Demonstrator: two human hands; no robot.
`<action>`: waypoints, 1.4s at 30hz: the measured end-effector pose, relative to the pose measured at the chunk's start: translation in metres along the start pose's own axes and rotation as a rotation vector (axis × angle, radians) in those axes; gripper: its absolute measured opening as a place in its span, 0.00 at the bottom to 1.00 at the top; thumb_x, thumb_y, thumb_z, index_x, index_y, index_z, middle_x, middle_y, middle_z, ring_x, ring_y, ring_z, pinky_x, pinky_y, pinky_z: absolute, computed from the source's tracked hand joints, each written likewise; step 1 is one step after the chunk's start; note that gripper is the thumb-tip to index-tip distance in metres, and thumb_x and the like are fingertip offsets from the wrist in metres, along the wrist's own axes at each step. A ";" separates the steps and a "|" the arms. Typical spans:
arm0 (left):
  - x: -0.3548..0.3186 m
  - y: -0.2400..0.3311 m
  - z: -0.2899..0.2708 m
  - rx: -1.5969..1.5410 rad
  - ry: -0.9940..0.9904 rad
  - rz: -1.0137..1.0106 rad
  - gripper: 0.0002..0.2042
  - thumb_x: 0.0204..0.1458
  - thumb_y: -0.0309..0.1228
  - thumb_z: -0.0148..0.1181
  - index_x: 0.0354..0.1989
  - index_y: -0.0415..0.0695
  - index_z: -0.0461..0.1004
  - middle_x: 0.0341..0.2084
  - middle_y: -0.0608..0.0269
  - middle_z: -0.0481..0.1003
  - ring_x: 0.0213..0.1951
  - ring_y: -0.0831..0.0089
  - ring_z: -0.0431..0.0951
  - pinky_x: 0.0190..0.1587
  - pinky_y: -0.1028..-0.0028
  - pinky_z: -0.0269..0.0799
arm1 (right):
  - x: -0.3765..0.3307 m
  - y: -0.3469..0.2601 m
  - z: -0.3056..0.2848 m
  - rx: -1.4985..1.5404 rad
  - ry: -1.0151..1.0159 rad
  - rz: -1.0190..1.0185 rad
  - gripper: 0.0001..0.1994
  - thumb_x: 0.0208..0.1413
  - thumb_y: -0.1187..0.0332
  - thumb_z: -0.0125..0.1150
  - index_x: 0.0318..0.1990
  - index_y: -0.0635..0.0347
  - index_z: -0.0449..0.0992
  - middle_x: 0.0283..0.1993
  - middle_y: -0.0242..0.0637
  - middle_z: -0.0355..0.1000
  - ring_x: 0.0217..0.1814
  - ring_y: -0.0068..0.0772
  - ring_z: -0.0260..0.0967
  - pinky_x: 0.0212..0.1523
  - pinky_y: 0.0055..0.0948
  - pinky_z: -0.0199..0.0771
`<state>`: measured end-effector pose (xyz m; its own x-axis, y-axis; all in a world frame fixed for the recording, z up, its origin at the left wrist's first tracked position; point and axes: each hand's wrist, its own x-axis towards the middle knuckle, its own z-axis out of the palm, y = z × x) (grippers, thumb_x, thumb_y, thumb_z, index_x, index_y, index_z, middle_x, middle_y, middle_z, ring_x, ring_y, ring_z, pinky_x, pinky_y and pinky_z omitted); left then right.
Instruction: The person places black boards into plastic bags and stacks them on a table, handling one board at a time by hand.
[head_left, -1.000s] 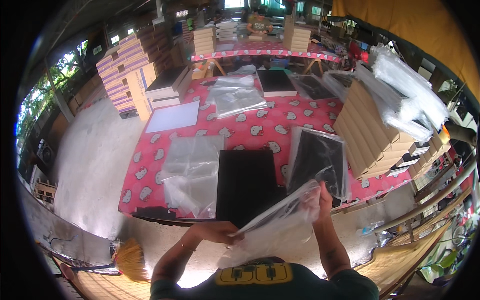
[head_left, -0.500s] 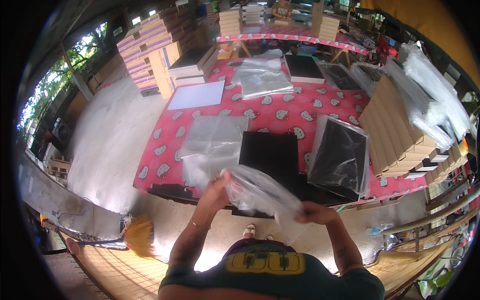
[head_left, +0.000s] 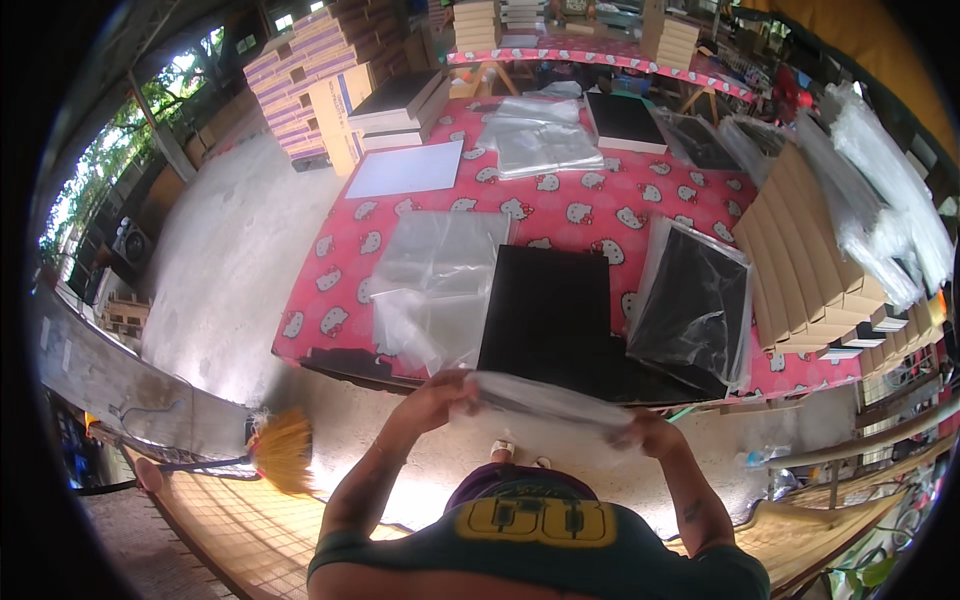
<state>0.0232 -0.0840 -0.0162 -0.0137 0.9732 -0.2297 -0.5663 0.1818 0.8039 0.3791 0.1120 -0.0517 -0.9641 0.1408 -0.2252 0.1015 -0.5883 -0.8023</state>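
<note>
A clear plastic bag (head_left: pixel 548 405) is stretched between my two hands, just off the table's front edge. My left hand (head_left: pixel 446 398) grips one end of it, and my right hand (head_left: pixel 653 433) pinches the other end, its fingers a little blurred. Just beyond the bag lies a flat black rectangular board (head_left: pixel 550 305). To the left of that board are loose clear plastic bags (head_left: pixel 437 262). On its right, a black board inside a clear bag (head_left: pixel 697 298) rests at a slant.
The table has a pink patterned cover (head_left: pixel 330 290). Brown cardboard pieces (head_left: pixel 800 255) and bundled plastic (head_left: pixel 895 190) stand at right. Farther back are a white sheet (head_left: pixel 405 170), more bags (head_left: pixel 548 150) and stacked boxes (head_left: pixel 310 90). A broom (head_left: pixel 283 452) is at lower left.
Both hands have drawn the bag lower and closer to me, and it now spans level between them. The black board beyond shows more fully.
</note>
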 end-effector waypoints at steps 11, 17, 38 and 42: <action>-0.012 -0.111 0.022 0.827 0.853 0.217 0.16 0.49 0.21 0.50 0.48 0.40 0.70 0.17 0.53 0.73 0.18 0.67 0.74 0.24 0.67 0.68 | 0.018 0.091 0.043 -0.699 1.090 -0.219 0.22 0.48 0.79 0.54 0.53 0.63 0.68 0.22 0.40 0.66 0.22 0.31 0.67 0.25 0.31 0.67; -0.014 -0.106 0.020 0.962 0.802 0.185 0.17 0.51 0.20 0.50 0.51 0.37 0.71 0.23 0.55 0.77 0.21 0.70 0.76 0.25 0.71 0.70 | 0.020 0.112 0.036 -0.812 1.099 -0.386 0.27 0.48 0.84 0.51 0.59 0.64 0.65 0.27 0.39 0.68 0.24 0.28 0.67 0.27 0.29 0.70; 0.059 0.094 0.043 -0.543 0.067 0.616 0.10 0.58 0.28 0.50 0.46 0.38 0.71 0.42 0.61 0.76 0.46 0.71 0.75 0.51 0.68 0.70 | 0.064 -0.124 0.042 0.430 0.285 -0.721 0.16 0.63 0.69 0.48 0.57 0.58 0.67 0.54 0.33 0.71 0.56 0.31 0.68 0.58 0.37 0.65; 0.109 0.040 -0.019 -0.700 0.282 0.489 0.08 0.59 0.29 0.51 0.44 0.42 0.71 0.39 0.66 0.76 0.42 0.73 0.76 0.47 0.69 0.71 | 0.102 -0.068 -0.039 0.499 0.185 -0.633 0.14 0.60 0.66 0.54 0.53 0.54 0.69 0.54 0.32 0.70 0.57 0.31 0.66 0.56 0.40 0.68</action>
<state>-0.0169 0.0261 -0.0197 -0.5349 0.8315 -0.1496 -0.8152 -0.4614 0.3501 0.2835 0.1980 -0.0415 -0.7416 0.6678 0.0648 -0.6104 -0.6315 -0.4782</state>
